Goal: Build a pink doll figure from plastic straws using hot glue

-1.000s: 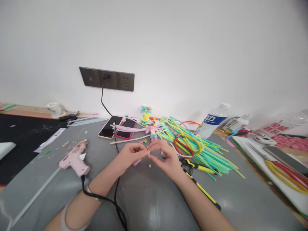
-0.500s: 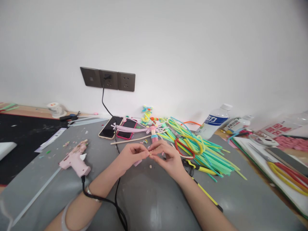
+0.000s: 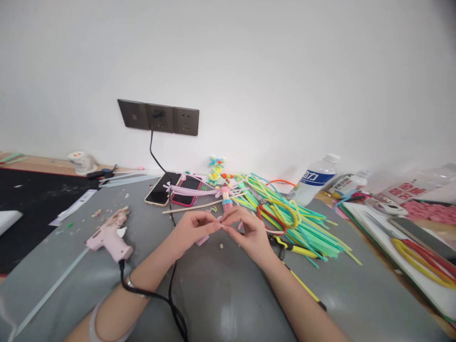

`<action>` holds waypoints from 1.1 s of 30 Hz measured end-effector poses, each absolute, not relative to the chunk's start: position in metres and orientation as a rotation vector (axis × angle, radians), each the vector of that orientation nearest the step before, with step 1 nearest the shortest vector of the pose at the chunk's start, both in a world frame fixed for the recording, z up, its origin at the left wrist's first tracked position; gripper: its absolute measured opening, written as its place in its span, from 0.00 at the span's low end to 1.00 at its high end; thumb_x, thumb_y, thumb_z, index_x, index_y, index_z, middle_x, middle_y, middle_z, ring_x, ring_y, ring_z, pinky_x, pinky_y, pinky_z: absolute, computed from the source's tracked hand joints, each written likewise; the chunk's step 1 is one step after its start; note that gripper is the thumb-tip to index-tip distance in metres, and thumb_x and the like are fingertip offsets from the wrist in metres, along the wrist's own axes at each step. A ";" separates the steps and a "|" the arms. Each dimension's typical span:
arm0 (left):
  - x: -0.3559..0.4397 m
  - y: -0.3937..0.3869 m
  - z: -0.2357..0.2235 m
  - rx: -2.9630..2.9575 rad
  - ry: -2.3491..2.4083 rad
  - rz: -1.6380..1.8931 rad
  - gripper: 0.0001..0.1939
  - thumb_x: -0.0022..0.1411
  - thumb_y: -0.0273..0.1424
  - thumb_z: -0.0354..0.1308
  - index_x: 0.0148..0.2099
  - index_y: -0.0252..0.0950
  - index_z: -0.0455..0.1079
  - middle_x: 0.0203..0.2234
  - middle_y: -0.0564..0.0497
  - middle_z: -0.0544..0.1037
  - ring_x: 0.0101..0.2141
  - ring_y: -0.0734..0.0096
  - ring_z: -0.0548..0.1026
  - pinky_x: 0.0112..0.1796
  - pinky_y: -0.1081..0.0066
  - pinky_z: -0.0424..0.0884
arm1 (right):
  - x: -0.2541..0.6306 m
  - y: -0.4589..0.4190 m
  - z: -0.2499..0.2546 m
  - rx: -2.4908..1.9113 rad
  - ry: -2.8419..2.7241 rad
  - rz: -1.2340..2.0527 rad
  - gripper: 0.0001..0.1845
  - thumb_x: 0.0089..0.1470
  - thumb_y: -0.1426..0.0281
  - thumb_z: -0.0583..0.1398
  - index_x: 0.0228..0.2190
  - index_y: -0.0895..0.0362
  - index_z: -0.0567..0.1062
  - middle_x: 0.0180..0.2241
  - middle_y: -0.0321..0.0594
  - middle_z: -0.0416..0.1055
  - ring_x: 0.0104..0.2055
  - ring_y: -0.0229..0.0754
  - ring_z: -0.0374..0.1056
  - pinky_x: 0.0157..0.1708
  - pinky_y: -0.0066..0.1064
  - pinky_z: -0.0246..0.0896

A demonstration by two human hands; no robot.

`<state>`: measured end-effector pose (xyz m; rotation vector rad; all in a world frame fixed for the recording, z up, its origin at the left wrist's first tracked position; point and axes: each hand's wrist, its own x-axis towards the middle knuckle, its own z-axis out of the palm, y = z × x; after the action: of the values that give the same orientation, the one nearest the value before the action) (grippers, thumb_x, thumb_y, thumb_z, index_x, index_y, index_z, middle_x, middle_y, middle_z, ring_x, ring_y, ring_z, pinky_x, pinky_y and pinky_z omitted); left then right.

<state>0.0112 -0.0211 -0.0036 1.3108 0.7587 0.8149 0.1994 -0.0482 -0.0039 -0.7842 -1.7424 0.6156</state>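
Note:
My left hand (image 3: 194,232) and my right hand (image 3: 247,232) meet fingertip to fingertip above the grey mat (image 3: 228,294). Both are closed in a pinch on something tiny and pale that I cannot make out. Just beyond the fingers lies a pink pipe-cleaner figure (image 3: 227,202) with a blue band, partly hidden by my right hand. Long lilac pipe cleaners (image 3: 192,191) stretch left from its top. A small pale bit (image 3: 221,246) lies on the mat below my fingertips. Near the left fingers rests a small lilac piece (image 3: 202,240).
A pink glue gun (image 3: 112,240) lies at left, its black cable (image 3: 149,293) passing my left forearm. Two phones (image 3: 163,190), a pile of green and yellow pipe cleaners (image 3: 309,228), yellow-handled pliers (image 3: 299,249), a bottle (image 3: 317,178) and scissors (image 3: 420,254) lie around.
The view has shifted very slightly, so the scene sits a little further left. Both hands keep their pinch at nearly the same spot.

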 end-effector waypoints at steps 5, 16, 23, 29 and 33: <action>0.009 -0.019 -0.008 1.417 0.757 0.807 0.17 0.57 0.43 0.65 0.30 0.33 0.73 0.18 0.57 0.65 0.19 0.80 0.61 0.21 0.76 0.55 | 0.199 -0.048 -0.006 -0.815 -1.748 0.648 0.04 0.57 0.71 0.64 0.30 0.53 0.75 0.34 0.40 0.75 0.39 0.45 0.71 0.43 0.40 0.62; 0.010 -0.021 -0.003 1.408 0.729 0.757 0.17 0.59 0.44 0.61 0.32 0.33 0.70 0.21 0.56 0.68 0.18 0.81 0.61 0.21 0.77 0.56 | 0.201 -0.046 -0.009 -0.854 -1.724 0.681 0.05 0.56 0.66 0.66 0.30 0.53 0.79 0.33 0.42 0.77 0.38 0.46 0.72 0.43 0.41 0.64; 0.009 -0.020 -0.008 1.421 0.773 0.746 0.17 0.59 0.44 0.61 0.33 0.33 0.71 0.22 0.56 0.69 0.19 0.80 0.61 0.21 0.76 0.56 | 0.199 -0.046 -0.005 -0.908 -1.684 0.709 0.08 0.55 0.63 0.66 0.28 0.53 0.79 0.29 0.41 0.78 0.35 0.45 0.72 0.43 0.41 0.64; 0.009 -0.019 -0.008 1.439 0.779 0.750 0.17 0.59 0.44 0.61 0.32 0.33 0.71 0.20 0.56 0.68 0.18 0.80 0.61 0.21 0.76 0.57 | 0.199 -0.047 -0.002 -0.923 -1.698 0.703 0.11 0.55 0.60 0.66 0.27 0.53 0.78 0.29 0.40 0.78 0.34 0.44 0.72 0.41 0.39 0.63; 0.009 -0.019 -0.007 1.457 0.783 0.756 0.17 0.59 0.44 0.61 0.31 0.33 0.70 0.20 0.56 0.67 0.18 0.80 0.61 0.21 0.76 0.57 | 0.199 -0.047 0.000 -0.922 -1.714 0.691 0.10 0.55 0.61 0.66 0.26 0.54 0.77 0.29 0.39 0.78 0.33 0.43 0.72 0.41 0.39 0.63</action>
<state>0.0093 -0.0189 -0.0065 1.4569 0.7828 0.7558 0.1986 -0.0469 -0.0005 -0.9220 -1.7145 0.6906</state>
